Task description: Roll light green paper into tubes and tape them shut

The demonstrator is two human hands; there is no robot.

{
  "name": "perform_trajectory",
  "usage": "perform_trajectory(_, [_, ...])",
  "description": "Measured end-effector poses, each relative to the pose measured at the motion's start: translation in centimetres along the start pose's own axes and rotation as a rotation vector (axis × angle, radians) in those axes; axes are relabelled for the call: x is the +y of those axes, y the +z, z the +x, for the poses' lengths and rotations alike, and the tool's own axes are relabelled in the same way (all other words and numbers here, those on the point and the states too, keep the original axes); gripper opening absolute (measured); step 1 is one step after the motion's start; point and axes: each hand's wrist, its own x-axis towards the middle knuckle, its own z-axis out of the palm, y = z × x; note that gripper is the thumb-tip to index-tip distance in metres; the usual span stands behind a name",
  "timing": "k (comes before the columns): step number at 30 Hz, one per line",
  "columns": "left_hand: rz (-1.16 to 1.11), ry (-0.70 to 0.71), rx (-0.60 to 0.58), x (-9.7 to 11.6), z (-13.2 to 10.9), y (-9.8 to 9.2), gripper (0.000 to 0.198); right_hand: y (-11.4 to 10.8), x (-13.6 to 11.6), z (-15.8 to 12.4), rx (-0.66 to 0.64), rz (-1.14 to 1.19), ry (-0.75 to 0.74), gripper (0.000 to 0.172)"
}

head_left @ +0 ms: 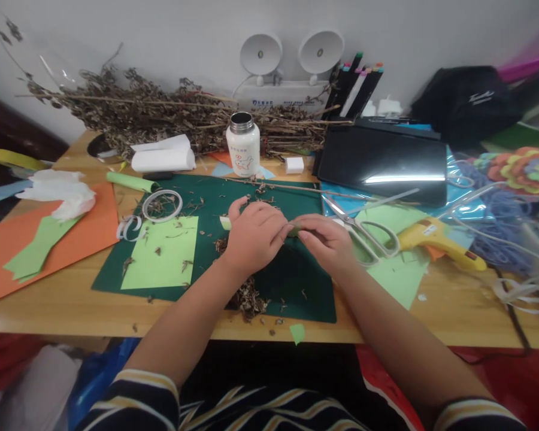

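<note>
Over the dark green cutting mat (pixel 305 299), my two hands meet at the fingertips. My right hand (pixel 327 240) pinches a small green piece (pixel 294 230), too covered to name exactly. The fingers of my left hand (pixel 258 236) are closed and press on its left end. A pale scrap (pixel 225 223) shows just left of that hand. Crumbled dry leaves (pixel 250 298) lie in a pile beneath my left wrist. Farther left on the mat is a light green paper sheet (pixel 166 254) with leaf bits scattered over it.
A white bottle (pixel 243 146) stands open behind my hands, before a heap of dried stems (pixel 161 114). Scissors (pixel 363 230) and a yellow glue gun (pixel 442 239) lie right. A tape roll (pixel 162 206) and orange paper (pixel 85 239) are left. A black tablet (pixel 381 158) sits back right.
</note>
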Motion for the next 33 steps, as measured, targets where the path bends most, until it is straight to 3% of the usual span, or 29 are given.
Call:
perform_trajectory(5, [0.027, 0.048, 0.065, 0.6, -0.1, 0.1, 0.014, 0.0, -0.2, 0.0, 0.037, -0.001, 0.072, 0.01])
perform_trajectory(10, [-0.017, -0.006, 0.027, 0.6, -0.2, 0.4, 0.014, -0.3, -0.1, 0.0, 0.036, 0.0, 0.073, 0.012])
perform_trajectory(16, [0.048, -0.057, 0.117, 1.3, -0.7, 1.0, 0.013, 0.0, 0.1, -0.3, 0.07, 0.017, 0.143, 0.011])
perform_trajectory(20, [0.048, -0.092, 0.058, 1.8, -1.0, 1.3, 0.019, 0.6, 0.3, -0.3, 0.083, 0.045, 0.149, 0.013])
perform_trajectory(27, [-0.04, -0.066, 0.086, 1.4, -0.8, 1.2, 0.022, 1.1, 0.0, 0.2, 0.137, -0.004, 0.066, 0.016])
perform_trajectory(33, [-0.09, -0.079, 0.002, 1.4, -0.4, 0.9, 0.02, 1.0, -0.1, 0.1, 0.14, -0.028, 0.03, 0.016])
